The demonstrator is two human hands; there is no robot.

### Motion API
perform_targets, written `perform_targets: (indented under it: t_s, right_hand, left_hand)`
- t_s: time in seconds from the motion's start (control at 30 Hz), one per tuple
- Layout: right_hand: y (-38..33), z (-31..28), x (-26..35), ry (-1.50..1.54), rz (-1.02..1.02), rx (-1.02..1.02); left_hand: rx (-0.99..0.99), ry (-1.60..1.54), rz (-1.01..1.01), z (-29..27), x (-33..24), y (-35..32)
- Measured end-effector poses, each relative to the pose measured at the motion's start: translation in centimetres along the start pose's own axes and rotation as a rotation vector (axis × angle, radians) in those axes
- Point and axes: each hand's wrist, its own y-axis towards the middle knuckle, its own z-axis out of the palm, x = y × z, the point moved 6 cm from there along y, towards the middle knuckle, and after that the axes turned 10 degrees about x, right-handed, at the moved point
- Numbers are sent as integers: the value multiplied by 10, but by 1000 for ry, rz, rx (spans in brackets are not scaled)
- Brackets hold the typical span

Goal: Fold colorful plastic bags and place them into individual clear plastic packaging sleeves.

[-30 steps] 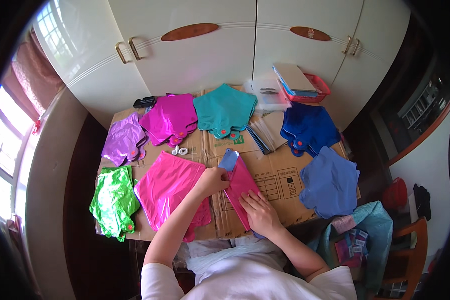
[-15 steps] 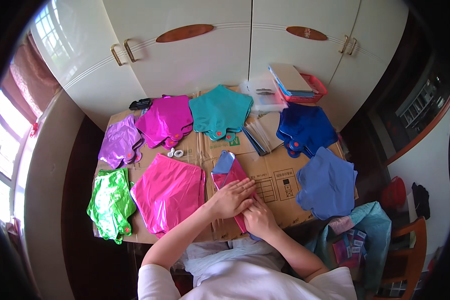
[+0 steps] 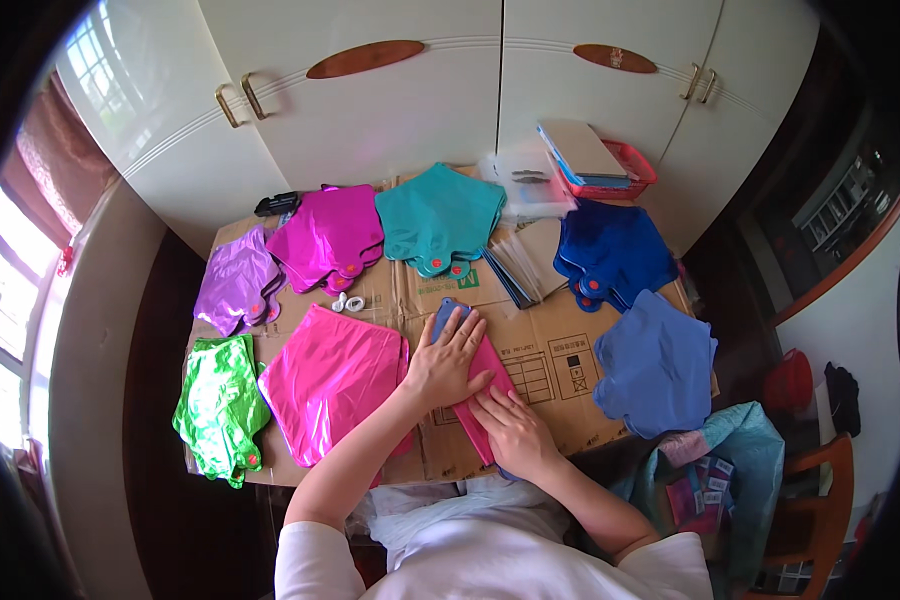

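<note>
Left hand (image 3: 446,360) has slid down from the strip's far tip to lie flat on its middle, beside the right.

The folded pink foil strip (image 3: 487,385) lies on the cardboard-covered table (image 3: 545,350), running diagonally, glossy magenta with a bluish far end poking past the fingertips. Both palms press it flat, fingers spread, gripping nothing; the right hand (image 3: 515,432) covers its near end. A pink foil balloon stack (image 3: 330,380) lies just to the left.
</note>
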Motion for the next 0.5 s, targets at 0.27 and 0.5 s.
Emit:
perform_targets:
  t_s: [0.27,0.5]
  right_hand:
    - [38,-50,-68,149,-20,-12]
    - [63,-36,-86,-29,-83,-83]
  left_hand:
    - [-12,-3,5,1,-1,0]
    - [-34,-19,13,3,0,-1]
